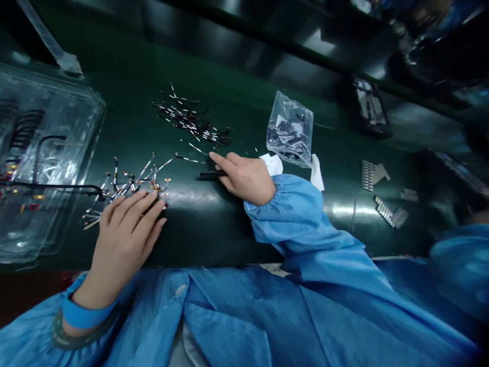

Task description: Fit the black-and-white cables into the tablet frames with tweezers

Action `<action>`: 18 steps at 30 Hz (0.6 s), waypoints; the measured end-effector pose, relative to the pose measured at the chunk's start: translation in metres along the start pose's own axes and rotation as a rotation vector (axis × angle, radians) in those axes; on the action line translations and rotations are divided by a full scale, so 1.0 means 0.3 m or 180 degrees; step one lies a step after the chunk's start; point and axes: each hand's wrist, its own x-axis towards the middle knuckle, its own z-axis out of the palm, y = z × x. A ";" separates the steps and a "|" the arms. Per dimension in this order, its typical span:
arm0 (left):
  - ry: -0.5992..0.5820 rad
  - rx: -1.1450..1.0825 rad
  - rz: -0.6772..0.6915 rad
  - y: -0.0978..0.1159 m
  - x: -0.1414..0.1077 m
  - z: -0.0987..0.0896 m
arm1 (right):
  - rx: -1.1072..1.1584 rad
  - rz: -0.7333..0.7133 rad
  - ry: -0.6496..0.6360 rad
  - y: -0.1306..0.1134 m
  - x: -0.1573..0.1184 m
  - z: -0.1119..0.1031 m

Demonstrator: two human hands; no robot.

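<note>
My left hand (124, 227) lies flat, fingers together, on the near end of a loose heap of small flex-cable parts (130, 183) on the dark green belt (198, 224). My right hand (244, 176) holds black tweezers (210, 175), its forefinger stretched toward a single thin part (189, 159). A second heap of the same thin parts (191, 120) lies farther back, apart from both hands. Both arms wear blue sleeves.
A clear plastic tray (42, 153) with cables stands at the left. A clear bag of dark parts (290, 130) and white paper (273, 163) lie behind my right hand. Grey comb-like strips (372, 173) lie at the right. Another person's blue sleeve (458, 265) shows at the far right.
</note>
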 end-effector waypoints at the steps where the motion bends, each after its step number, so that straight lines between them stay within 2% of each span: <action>1: -0.0034 0.0045 -0.0032 -0.006 -0.003 0.001 | 0.0055 0.0101 0.0100 0.013 0.001 -0.010; 5: -0.0176 0.0126 0.0041 -0.020 -0.002 0.014 | 0.0392 0.0740 0.0573 0.118 -0.003 -0.039; 8: -0.0170 0.0145 0.0096 -0.017 0.008 0.025 | 0.0460 0.1419 0.0502 0.222 -0.007 -0.045; 10: -0.0151 0.0158 0.0103 -0.014 0.013 0.030 | 0.0496 0.1660 0.0365 0.271 -0.010 -0.043; 13: -0.0152 0.0157 0.0128 -0.011 0.017 0.033 | 0.0624 0.1741 0.0257 0.292 -0.007 -0.034; 18: -0.0152 0.0159 0.0154 -0.007 0.021 0.026 | 0.0734 0.1831 0.0090 0.255 0.037 -0.014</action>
